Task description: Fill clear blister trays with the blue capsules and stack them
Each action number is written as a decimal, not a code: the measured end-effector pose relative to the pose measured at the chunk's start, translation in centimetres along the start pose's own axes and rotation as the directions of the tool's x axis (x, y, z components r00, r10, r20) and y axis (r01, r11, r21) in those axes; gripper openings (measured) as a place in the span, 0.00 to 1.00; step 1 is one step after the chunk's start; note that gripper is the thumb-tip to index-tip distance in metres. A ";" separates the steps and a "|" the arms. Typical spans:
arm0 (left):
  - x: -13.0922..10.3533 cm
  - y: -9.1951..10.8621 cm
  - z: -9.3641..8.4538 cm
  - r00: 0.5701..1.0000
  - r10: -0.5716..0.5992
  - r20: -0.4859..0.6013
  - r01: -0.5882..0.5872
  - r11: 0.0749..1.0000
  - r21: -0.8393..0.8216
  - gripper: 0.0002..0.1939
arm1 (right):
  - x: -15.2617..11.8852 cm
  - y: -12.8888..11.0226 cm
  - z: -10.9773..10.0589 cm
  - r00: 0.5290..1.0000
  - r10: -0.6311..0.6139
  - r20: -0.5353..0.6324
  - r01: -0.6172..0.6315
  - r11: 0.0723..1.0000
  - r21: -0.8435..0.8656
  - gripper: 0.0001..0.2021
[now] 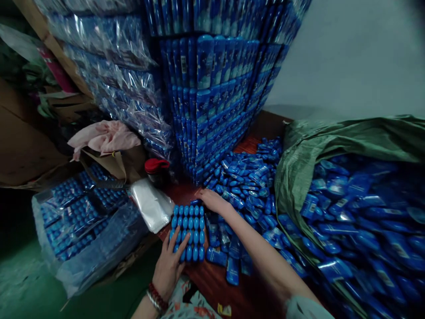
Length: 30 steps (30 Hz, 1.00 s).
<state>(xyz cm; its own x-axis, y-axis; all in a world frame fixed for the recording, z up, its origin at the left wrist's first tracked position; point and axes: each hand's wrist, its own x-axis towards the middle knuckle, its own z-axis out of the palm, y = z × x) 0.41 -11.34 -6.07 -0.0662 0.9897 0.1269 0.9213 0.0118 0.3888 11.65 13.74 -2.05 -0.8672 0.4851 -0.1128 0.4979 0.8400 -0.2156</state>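
Flat blue bottles with rounded oval ends stand packed in a block (pixel 189 230) on the red-brown table in front of me. My left hand (pixel 168 268) lies against the near left side of this block, its fingers spread over the oval ends. At the far right corner, my right hand (pixel 212 200) has its fingers closed at a dark blue bottle (pixel 195 202) lying along the block's far edge. Its fingertips are partly hidden. To the right, a loose heap of the same blue bottles (pixel 245 177) covers much of the table.
A large green sack (pixel 299 141) full of blue bottles gapes at the right. Tall stacks of blue bottles (pixel 212 88) rise behind. Clear plastic bags (pixel 151 206) and a red-lidded container (pixel 156 166) sit left, beside a plastic-wrapped pack (pixel 93 266) and a pink cloth (pixel 104 137).
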 end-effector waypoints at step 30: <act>10.7 0.3 -2.1 0.980 0.004 0.201 -0.052 0.971 0.234 0.34 | -11.2 -3.9 -1.0 0.926 0.355 -0.128 -0.363 0.931 -0.038 0.17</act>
<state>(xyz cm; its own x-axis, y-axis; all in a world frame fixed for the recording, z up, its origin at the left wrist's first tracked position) -0.84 -1.04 -2.71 0.0155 0.9982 -0.0573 0.9875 -0.0063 0.1576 19.40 5.29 0.98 -0.6247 0.7788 -0.0571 0.7786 0.6155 -0.1227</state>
